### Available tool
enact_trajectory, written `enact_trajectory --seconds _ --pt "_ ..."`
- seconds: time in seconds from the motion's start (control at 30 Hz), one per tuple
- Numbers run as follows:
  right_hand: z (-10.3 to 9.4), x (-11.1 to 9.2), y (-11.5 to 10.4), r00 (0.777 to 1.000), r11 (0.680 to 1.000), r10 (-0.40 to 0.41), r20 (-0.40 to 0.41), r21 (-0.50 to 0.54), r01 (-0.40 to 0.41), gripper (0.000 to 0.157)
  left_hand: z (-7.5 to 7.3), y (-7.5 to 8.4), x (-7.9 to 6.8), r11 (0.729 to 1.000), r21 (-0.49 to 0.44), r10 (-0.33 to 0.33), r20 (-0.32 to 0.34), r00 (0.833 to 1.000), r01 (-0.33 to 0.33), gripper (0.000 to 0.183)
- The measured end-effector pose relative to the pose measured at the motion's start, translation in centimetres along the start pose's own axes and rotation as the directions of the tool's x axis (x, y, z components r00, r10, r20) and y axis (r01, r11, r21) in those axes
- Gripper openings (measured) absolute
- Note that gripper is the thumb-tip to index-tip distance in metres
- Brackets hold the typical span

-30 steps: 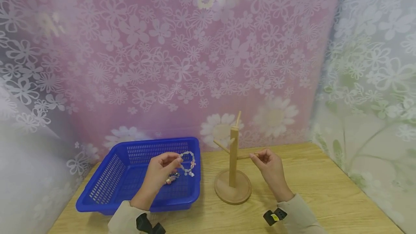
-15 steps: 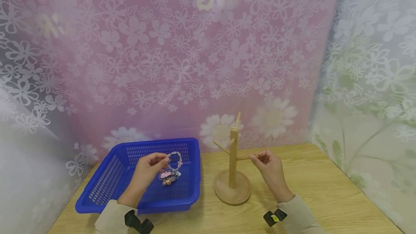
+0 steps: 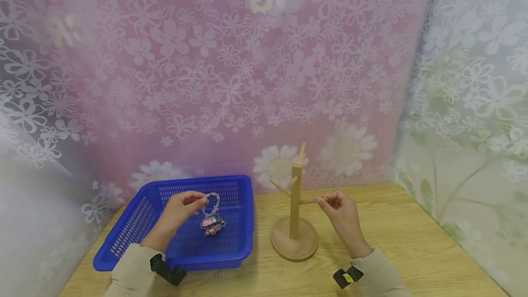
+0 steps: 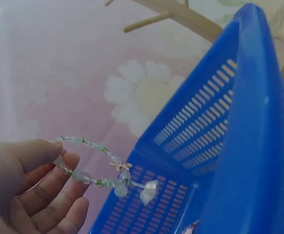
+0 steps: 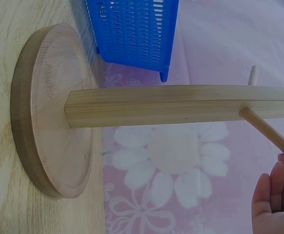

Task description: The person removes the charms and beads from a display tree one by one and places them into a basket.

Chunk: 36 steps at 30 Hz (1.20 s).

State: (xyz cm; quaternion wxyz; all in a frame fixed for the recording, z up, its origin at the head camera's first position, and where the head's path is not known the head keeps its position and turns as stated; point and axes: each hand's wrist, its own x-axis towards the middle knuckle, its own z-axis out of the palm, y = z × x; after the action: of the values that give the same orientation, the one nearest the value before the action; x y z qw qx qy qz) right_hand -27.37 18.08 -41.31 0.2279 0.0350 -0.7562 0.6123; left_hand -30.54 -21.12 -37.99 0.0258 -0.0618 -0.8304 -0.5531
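My left hand (image 3: 180, 211) pinches a pale beaded bracelet (image 4: 86, 179) between thumb and finger, above the blue plastic basket (image 3: 243, 253). The loop hangs down, with a pink bow bead and a whitish charm at its lower end. Below it, a small heap of beaded jewellery (image 3: 212, 231) with pink and brownish pieces lies on the basket floor, partly overlapped by the bracelet. My right hand (image 3: 343, 214) pinches the end of a peg on the wooden stand (image 3: 295, 205). In the right wrist view that peg (image 5: 266, 129) juts from the square post; only part of the hand shows.
The stand's round base (image 5: 59, 112) rests on the wooden table (image 3: 396, 242), right of the basket. Other bare pegs (image 3: 280, 187) stick out from its post. A flowered curtain (image 3: 255, 81) closes off the back and sides.
My left hand has moved left with the bracelet, from the basket's right side toward its middle, uncovering more of the jewellery heap. The right hand stays on the peg.
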Motion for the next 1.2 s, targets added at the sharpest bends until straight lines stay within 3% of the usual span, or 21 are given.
enact_trajectory --seconds 0.37,0.7,1.2 --pt "0.2 -0.2 -0.2 1.0 1.0 -0.015 0.003 0.011 0.014 0.022 -1.5 -2.0 1.9 0.997 0.052 -0.059 -0.028 0.998 0.061 0.03" --pt "0.1 -0.1 -0.3 1.0 1.0 0.001 -0.003 -0.006 -0.001 0.02 -2.6 -3.4 2.7 0.992 0.072 -0.106 -0.004 0.994 0.106 0.033" --pt "0.0 -0.1 -0.1 1.0 1.0 -0.01 -0.001 -0.014 0.01 0.022 -3.0 -3.5 2.7 0.993 0.062 -0.103 -0.009 0.995 0.104 0.033"
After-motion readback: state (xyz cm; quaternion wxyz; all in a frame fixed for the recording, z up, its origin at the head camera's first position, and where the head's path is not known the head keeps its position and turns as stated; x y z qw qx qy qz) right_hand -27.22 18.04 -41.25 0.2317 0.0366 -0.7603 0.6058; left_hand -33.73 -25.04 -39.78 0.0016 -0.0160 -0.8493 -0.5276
